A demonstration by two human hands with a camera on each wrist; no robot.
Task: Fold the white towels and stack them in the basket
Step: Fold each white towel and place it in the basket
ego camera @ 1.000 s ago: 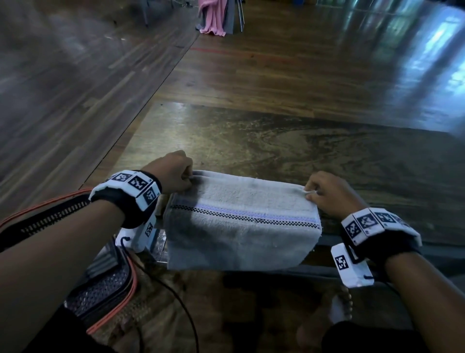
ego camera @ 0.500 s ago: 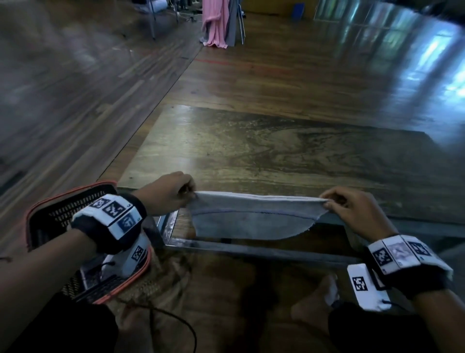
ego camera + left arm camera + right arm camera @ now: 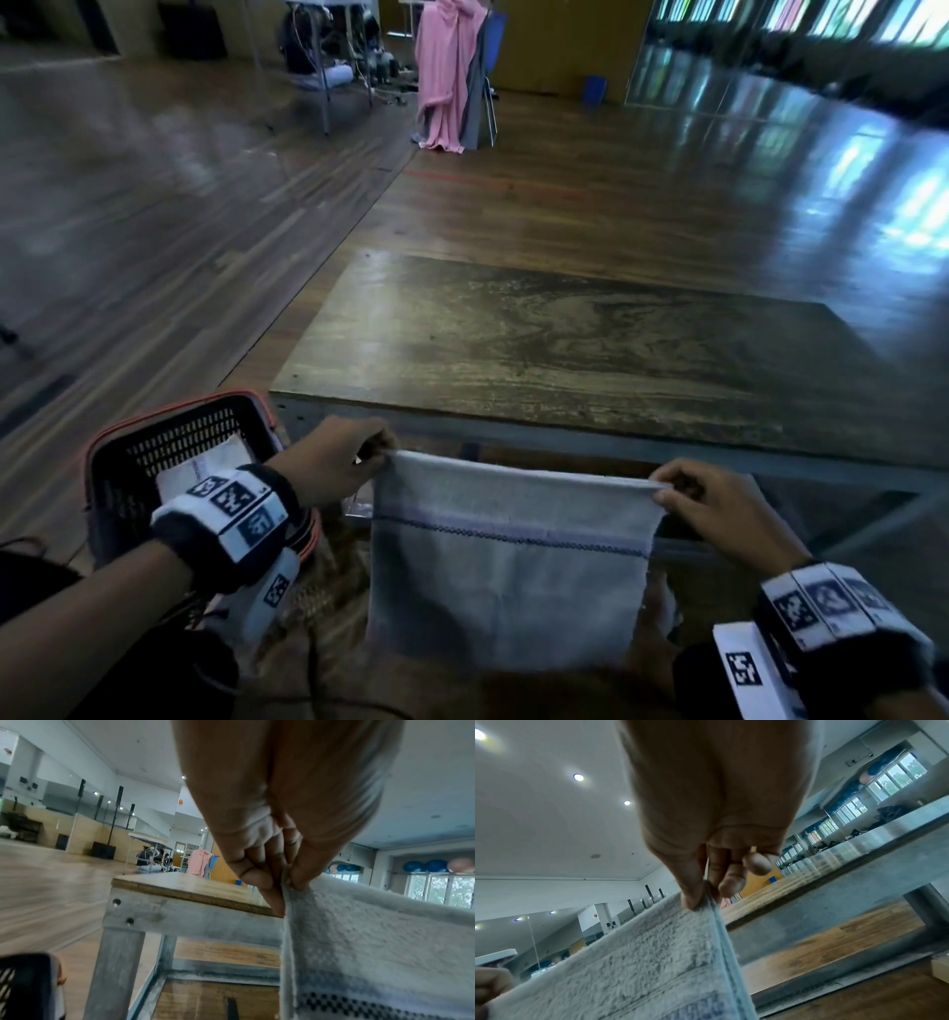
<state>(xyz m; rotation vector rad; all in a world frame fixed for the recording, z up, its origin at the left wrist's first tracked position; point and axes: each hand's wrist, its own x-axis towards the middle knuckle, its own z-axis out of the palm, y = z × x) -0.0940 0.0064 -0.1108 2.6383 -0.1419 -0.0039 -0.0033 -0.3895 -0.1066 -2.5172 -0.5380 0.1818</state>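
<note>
A white towel [image 3: 508, 565] with a dark checked stripe hangs in the air in front of the low wooden table [image 3: 565, 349]. My left hand [image 3: 380, 455] pinches its top left corner between thumb and fingers [image 3: 285, 882]. My right hand [image 3: 662, 493] pinches the top right corner [image 3: 706, 894]. The towel [image 3: 372, 943] hangs flat and taut between them, below the table's front edge. The dark basket [image 3: 108, 493] with an orange rim sits on the floor at my left, holding a folded white towel [image 3: 205, 467].
The table's grey metal frame [image 3: 180, 919] stands right behind the towel. A pink cloth [image 3: 444, 77] hangs on a chair far back. Shiny wooden floor spreads all around. A black cable [image 3: 334, 709] lies on the floor near my legs.
Both hands have lifted the towel off the table's front edge and drawn it toward me; it now hangs full length. The view has tilted up, showing more of the room.
</note>
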